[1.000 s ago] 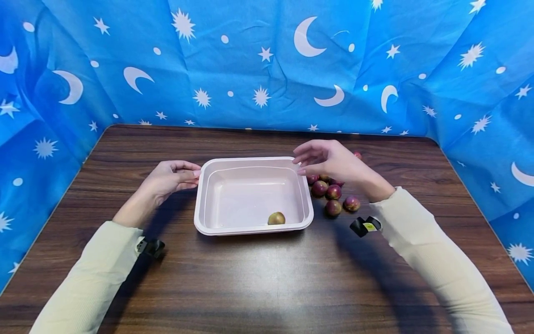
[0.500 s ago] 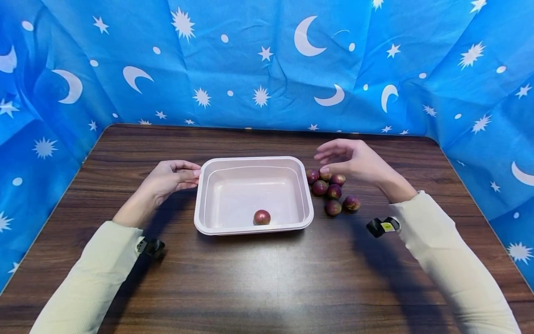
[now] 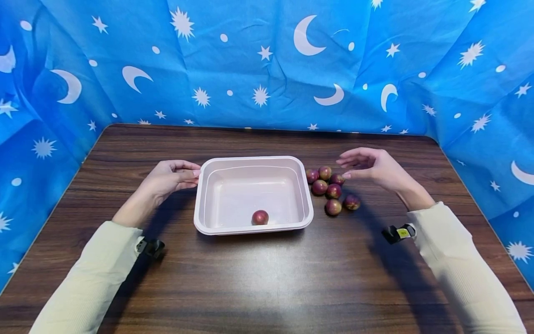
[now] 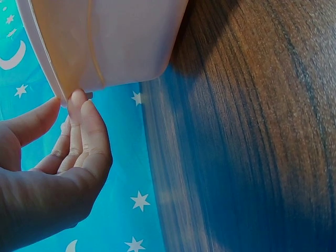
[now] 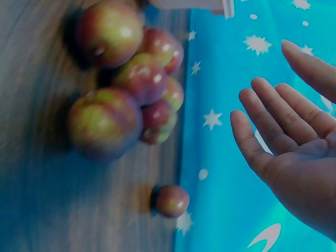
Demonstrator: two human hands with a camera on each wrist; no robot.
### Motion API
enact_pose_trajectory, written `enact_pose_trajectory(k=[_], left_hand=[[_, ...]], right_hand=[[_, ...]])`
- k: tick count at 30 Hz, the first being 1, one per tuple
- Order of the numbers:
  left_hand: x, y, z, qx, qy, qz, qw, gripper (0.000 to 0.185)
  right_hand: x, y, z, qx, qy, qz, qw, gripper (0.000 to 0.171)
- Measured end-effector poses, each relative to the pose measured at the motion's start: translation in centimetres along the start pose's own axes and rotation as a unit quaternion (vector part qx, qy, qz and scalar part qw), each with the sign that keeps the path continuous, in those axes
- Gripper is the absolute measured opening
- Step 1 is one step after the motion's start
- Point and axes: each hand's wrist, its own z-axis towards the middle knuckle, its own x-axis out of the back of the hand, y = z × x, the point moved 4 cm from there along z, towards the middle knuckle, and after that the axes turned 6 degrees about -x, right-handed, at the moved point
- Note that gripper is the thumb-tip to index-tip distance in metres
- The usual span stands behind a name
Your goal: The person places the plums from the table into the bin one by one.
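Pinching a pale rectangular plastic tub (image 3: 233, 195) mid-frame with left hand (image 3: 168, 180), one round reddish fruit (image 3: 260, 217) inside, clustered round purple-green fruits (image 3: 333, 191) right of centre, relaxed right hand (image 3: 377, 168) near them, dark wood-grain table (image 3: 233, 287) below.

The tray (image 3: 242, 195) looks like smooth plastic, its floor softly glossy. The fruit (image 3: 260, 217) inside the tray and the fruits (image 3: 333, 190) beside it have smooth, shiny skins. Under the tray, the table (image 3: 250, 287) shows wood grain with a satin sheen. Behind the tray hangs a creased cloth backdrop (image 3: 250, 55). The sleeves (image 3: 463, 260) flanking the tray are matt, finely ribbed cloth.
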Motion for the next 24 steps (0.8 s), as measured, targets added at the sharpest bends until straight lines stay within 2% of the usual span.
enact_pose_trajectory(k=[7, 15, 24], left_hand=[[0.0, 0.0, 0.0, 0.004, -0.001, -0.004, 1.0000, 0.035], [0.1, -0.1, 0.0, 0.003, -0.001, -0.009, 1.0000, 0.035], [0.0, 0.0, 0.0, 0.001, -0.002, -0.008, 1.0000, 0.034]], right_hand=[[0.4, 2.2, -1.2, 0.000, -0.006, -0.020, 1.000, 0.039], [0.7, 5.0, -2.1, -0.004, -0.050, 0.020, 0.999, 0.042], [0.3, 7.1, -2.7, -0.017, -0.075, 0.022, 0.997, 0.040]])
